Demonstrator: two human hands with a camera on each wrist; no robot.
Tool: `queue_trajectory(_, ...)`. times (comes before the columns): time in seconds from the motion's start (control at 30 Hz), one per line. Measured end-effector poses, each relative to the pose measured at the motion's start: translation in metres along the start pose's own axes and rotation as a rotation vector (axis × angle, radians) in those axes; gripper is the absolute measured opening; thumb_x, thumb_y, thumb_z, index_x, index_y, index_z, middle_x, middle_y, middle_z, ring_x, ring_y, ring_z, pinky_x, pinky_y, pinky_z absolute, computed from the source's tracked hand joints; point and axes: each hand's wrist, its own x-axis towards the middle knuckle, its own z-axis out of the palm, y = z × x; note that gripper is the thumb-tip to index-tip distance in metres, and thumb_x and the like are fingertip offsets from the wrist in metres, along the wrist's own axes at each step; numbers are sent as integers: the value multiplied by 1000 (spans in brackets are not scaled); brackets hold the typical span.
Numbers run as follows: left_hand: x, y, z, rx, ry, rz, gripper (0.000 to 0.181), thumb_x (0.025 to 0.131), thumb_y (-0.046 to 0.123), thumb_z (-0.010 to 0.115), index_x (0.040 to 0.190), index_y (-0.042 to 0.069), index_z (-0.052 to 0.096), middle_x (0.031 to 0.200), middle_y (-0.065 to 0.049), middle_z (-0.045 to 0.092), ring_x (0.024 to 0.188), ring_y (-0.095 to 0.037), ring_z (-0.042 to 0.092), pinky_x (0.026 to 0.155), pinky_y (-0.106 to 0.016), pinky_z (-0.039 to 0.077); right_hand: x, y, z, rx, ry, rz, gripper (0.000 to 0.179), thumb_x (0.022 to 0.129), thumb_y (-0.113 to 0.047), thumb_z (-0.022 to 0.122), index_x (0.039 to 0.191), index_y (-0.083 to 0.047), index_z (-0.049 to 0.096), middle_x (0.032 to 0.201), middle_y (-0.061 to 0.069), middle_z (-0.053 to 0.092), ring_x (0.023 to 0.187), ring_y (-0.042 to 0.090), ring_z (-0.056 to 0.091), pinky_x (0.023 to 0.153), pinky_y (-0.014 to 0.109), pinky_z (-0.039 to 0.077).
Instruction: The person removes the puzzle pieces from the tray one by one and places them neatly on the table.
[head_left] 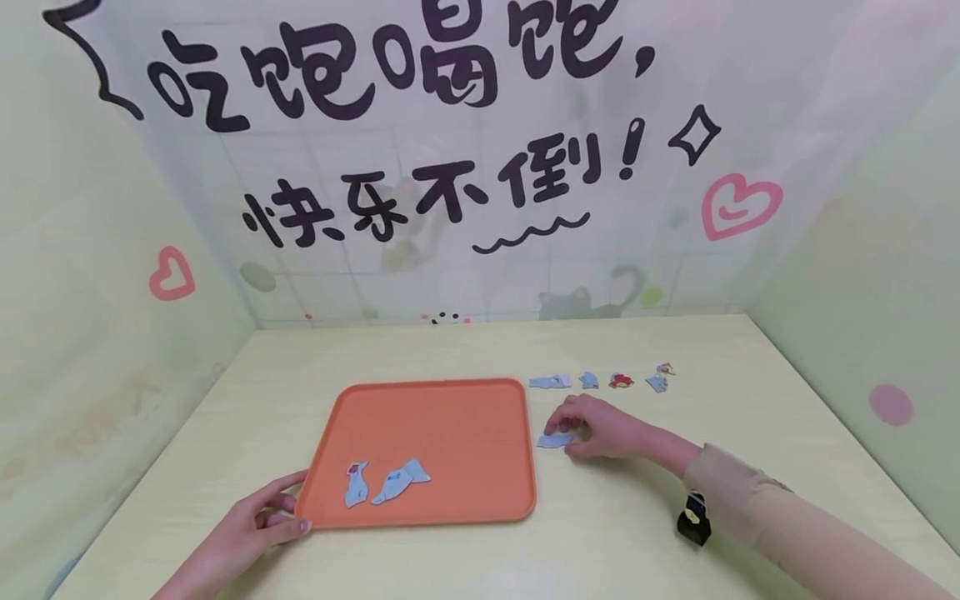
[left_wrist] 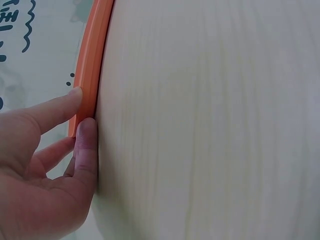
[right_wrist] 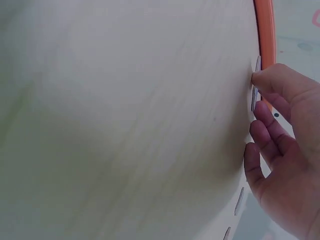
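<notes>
An orange tray (head_left: 465,433) lies on the table, and my left hand (head_left: 258,521) grips its near-left corner. The left wrist view shows the thumb and fingers on the tray's rim (left_wrist: 93,55). Right of the tray, my right hand (head_left: 603,429) pinches a flat light-blue puzzle piece (head_left: 552,442) between thumb and fingers, close to the tabletop. The right wrist view shows that piece edge-on (right_wrist: 254,99). Inside the tray sit a light-blue piece with a red spot (head_left: 357,487) and, beside it, a light-blue shape (head_left: 395,483) that looks like two joined pieces.
Behind my right hand, several pieces lie in a row: a long blue-and-lilac one (head_left: 550,382), a small blue one (head_left: 588,381), a red one (head_left: 621,381) and a blue-and-yellow group (head_left: 658,383). A printed curtain (head_left: 480,283) stands along the back table edge.
</notes>
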Motion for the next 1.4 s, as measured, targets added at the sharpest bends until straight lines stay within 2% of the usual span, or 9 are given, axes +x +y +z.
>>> queue_trajectory(0.4, 0, 0, 0, -12, 0, 5, 76, 90, 19, 72, 152, 1, 32, 111, -11, 58, 78, -7, 52, 66, -22, 43, -2, -1, -3, -10, -20, -24, 27, 85, -12, 73, 110, -21, 69, 104, -4, 62, 97, 12, 54, 86, 26, 46)
queue_trajectory(0.73, 0, -2, 1, 10, 10, -3, 76, 90, 21, 72, 152, 2, 33, 111, -10, 59, 77, -7, 51, 65, -22, 41, 6, -6, -11, -104, -105, -51, 25, 85, -17, 75, 110, -21, 70, 101, -5, 63, 95, 11, 55, 85, 28, 47)
queue_trajectory(0.87, 2, -2, 1, 13, 15, -15, 78, 89, 22, 73, 152, 2, 33, 112, -10, 59, 79, -8, 52, 66, -22, 43, 14, -14, -16, -181, -137, -80, 25, 85, -18, 75, 110, -20, 72, 101, -6, 65, 94, 10, 57, 86, 30, 49)
queue_trajectory(1.0, 2, -1, 1, 8, 12, -28, 79, 88, 24, 74, 152, 3, 33, 111, -10, 58, 82, -9, 54, 66, -22, 44, 24, -22, -21, -248, -134, -133, 25, 85, -18, 75, 110, -18, 72, 101, -5, 68, 94, 11, 59, 87, 31, 50)
queue_trajectory(1.1, 2, -2, 1, -2, 12, -28, 79, 88, 24, 74, 152, 4, 33, 111, -9, 58, 82, -8, 55, 66, -22, 45, 31, -30, -24, -261, -132, -165, 25, 85, -19, 75, 110, -16, 72, 102, -3, 68, 94, 14, 60, 86, 32, 50)
queue_trajectory(1.27, 1, -3, 1, -24, 10, 8, 77, 89, 19, 73, 152, 2, 32, 112, -11, 57, 81, -5, 56, 66, -22, 45, 45, -46, -26, -285, -141, -215, 25, 86, -18, 74, 111, -14, 72, 103, 0, 69, 95, 19, 61, 87, 34, 51)
queue_trajectory(1.4, 1, -2, 1, -15, 15, 3, 77, 89, 19, 73, 152, 1, 33, 111, -11, 58, 80, -5, 55, 66, -22, 45, 58, -60, -25, -309, -140, -231, 26, 86, -15, 72, 112, -13, 72, 104, 2, 69, 97, 20, 61, 88, 34, 50)
